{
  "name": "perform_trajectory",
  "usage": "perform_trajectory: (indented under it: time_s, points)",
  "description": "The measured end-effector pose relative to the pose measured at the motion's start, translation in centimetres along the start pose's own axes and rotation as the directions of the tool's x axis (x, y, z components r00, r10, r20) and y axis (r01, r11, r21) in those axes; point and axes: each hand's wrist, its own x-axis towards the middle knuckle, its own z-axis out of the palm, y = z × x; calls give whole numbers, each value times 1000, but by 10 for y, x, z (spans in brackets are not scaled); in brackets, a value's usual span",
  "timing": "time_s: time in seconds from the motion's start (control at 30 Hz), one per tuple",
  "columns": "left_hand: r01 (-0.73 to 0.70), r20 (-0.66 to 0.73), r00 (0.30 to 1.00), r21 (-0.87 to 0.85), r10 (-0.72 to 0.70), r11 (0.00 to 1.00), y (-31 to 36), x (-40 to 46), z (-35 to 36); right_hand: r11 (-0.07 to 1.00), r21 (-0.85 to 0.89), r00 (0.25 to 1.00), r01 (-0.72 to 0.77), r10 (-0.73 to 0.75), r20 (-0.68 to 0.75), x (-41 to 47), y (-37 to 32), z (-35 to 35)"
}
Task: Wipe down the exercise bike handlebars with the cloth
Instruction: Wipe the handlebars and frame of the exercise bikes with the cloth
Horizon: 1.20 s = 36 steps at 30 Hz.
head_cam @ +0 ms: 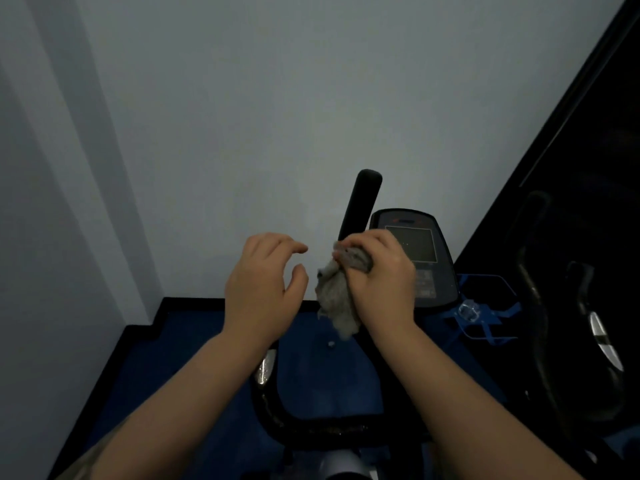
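Your forearms fill the bottom of the view, reaching out over the curved black handlebar frame (277,407) toward the upright grip. The cloth (337,299) is a small grey rag, soft and light by the look of it, bunched and limp, with its loose tail hanging down below your right hand (381,275). It should mould round a tube easily, so take hold of it as you have it: wadded in the palm with the bar wrapped inside the fabric, not pinched by a corner.

Your right hand's fingers (360,242) are curled tightly over the top of the cloth and press it against the black handlebar post (360,202), low on the post and just beside the console (415,251). Whether the thumb closes fully round the back of the post is hidden.

Your left hand (263,285) holds nothing. Its fingers are loosely bent and spread, thumb apart from the forefinger, hovering near the cloth but not touching it (ready to steady the bar, I would guess).

The foam-like grip probably has some drag, so firm pressure should be needed to slide the rag along it.
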Motion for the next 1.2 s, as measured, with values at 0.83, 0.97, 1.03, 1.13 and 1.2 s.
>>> perform_trajectory:
  time_s: [0.83,0.97,1.03,1.13,1.2]
  points:
    - [3,76,997,-5,-2,1000,5,3,-9,826,545,938,-144,290,-191,77,-5,-29]
    - [8,85,996,0,-8,1000,4,3,-9,786,573,933,-232,347,-99,26,-6,-5]
    - [9,91,996,-3,-9,1000,4,3,-9,805,498,931,-323,365,13,-6,-2,-6]
    - [-4,73,997,-11,5,1000,4,4,-8,768,529,903,-361,429,-5,15,8,-22]
    - [-5,69,998,-14,6,1000,4,3,-6,793,513,891,-329,440,-109,40,1,-25]
